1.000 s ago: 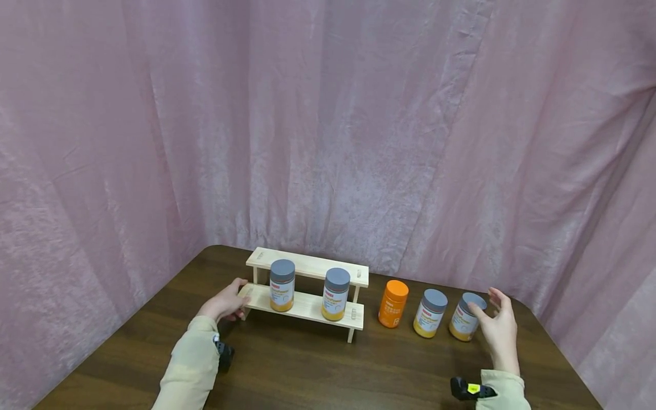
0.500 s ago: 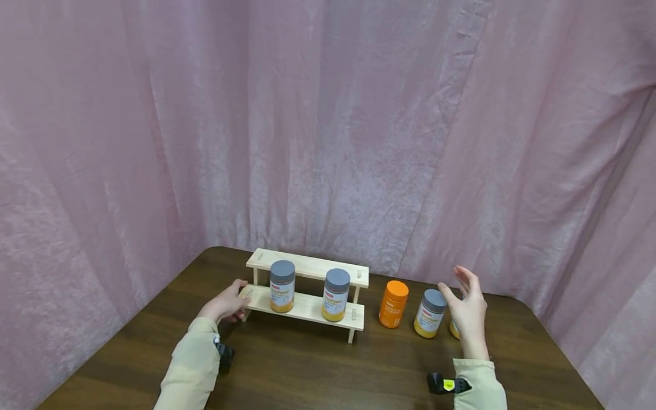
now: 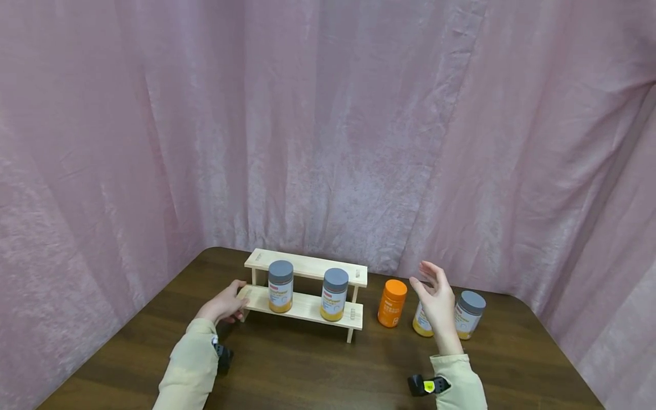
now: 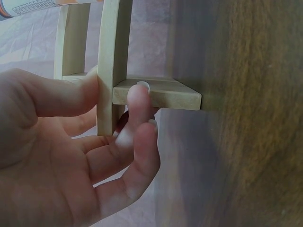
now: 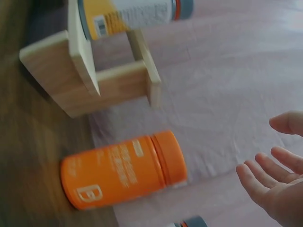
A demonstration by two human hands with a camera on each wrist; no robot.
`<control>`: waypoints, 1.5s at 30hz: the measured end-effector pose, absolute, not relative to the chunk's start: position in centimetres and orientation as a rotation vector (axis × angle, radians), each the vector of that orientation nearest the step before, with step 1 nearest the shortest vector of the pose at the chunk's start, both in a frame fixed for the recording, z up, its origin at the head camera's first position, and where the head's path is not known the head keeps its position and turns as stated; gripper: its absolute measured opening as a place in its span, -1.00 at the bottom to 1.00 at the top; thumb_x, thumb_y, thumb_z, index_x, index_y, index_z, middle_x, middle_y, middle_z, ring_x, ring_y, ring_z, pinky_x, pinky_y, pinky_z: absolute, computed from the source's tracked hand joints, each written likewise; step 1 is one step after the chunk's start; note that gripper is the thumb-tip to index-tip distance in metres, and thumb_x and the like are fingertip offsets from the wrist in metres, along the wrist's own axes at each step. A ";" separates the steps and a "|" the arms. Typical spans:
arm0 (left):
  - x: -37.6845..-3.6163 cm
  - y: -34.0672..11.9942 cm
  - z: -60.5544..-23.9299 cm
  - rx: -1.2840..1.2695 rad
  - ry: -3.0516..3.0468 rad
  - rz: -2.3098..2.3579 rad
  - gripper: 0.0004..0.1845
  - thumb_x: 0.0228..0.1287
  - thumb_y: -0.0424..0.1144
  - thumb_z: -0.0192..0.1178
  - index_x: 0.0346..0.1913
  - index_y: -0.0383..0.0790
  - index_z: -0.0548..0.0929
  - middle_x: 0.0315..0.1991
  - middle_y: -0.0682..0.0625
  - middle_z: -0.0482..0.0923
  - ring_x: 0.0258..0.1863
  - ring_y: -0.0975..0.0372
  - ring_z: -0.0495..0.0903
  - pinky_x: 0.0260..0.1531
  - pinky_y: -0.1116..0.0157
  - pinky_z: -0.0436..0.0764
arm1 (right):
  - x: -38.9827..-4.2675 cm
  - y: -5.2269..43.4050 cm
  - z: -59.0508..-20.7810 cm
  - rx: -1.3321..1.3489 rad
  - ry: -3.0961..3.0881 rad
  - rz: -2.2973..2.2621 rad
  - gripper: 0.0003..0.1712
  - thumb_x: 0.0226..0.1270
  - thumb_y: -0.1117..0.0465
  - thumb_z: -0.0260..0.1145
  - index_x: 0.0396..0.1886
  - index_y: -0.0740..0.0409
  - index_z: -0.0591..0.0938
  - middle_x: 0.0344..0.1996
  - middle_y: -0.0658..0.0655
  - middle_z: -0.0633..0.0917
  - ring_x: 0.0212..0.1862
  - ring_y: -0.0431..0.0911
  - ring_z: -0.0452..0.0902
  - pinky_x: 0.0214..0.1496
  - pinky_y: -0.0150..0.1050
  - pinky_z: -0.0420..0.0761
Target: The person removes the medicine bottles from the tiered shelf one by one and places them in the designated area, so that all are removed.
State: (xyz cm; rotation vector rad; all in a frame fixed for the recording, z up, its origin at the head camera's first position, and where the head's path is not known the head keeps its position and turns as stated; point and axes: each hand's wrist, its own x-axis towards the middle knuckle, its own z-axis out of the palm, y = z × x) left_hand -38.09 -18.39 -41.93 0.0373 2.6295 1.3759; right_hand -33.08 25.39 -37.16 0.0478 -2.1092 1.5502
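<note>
A two-tier wooden shelf (image 3: 307, 307) stands on the table. My left hand (image 3: 223, 304) grips the left end of its lower tier; in the left wrist view the thumb presses the board's upper face and the fingers (image 4: 144, 146) curl underneath. Two grey-lidded jars, a left one (image 3: 281, 287) and a right one (image 3: 334, 296), stand upright on that tier. My right hand (image 3: 438, 302), holding nothing, hovers in front of a third grey-lidded jar (image 3: 421, 324) and partly hides it. An orange jar (image 3: 392, 304) stands just left of this hand, and appears large in the right wrist view.
Another grey-lidded jar (image 3: 469, 313) stands right of my right hand. The dark wooden table (image 3: 318, 376) has a rounded far right corner. A pink curtain (image 3: 359, 142) hangs behind and along the sides.
My right hand has left the rightmost jar and moved left, past the neighbouring grey-lidded jar toward the orange one. My left hand stays on the shelf.
</note>
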 end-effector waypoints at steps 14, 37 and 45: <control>-38.0 -18.4 -41.7 0.047 2.638 1.357 -0.42 0.44 -0.37 -0.05 0.41 -0.39 0.01 -0.51 -0.11 0.47 -0.60 0.24 0.51 -0.52 0.32 0.47 | -33.3 20.4 -38.3 0.266 -2.177 1.534 -0.49 0.32 0.27 0.30 0.25 0.20 0.43 0.19 0.26 0.56 0.27 0.11 0.47 0.27 0.07 0.48; -38.1 -18.7 -42.0 0.045 2.654 1.330 -0.43 0.45 -0.35 -0.06 0.41 -0.40 0.02 -0.54 -0.13 0.51 -0.62 0.24 0.52 -0.51 0.30 0.47 | -33.2 14.0 -41.9 0.412 -2.327 1.512 -0.13 0.22 0.15 0.42 0.39 0.34 0.19 0.25 0.39 0.48 0.27 0.28 0.44 0.30 0.17 0.41; -38.2 -18.5 -42.2 0.043 2.647 1.354 -0.44 0.45 -0.35 -0.06 0.40 -0.38 0.02 -0.52 -0.12 0.48 -0.60 0.24 0.53 -0.51 0.31 0.47 | -33.6 13.0 -42.3 0.408 -2.337 1.540 -0.13 0.20 0.15 0.43 0.41 0.25 0.20 0.27 0.40 0.45 0.25 0.28 0.45 0.21 0.18 0.50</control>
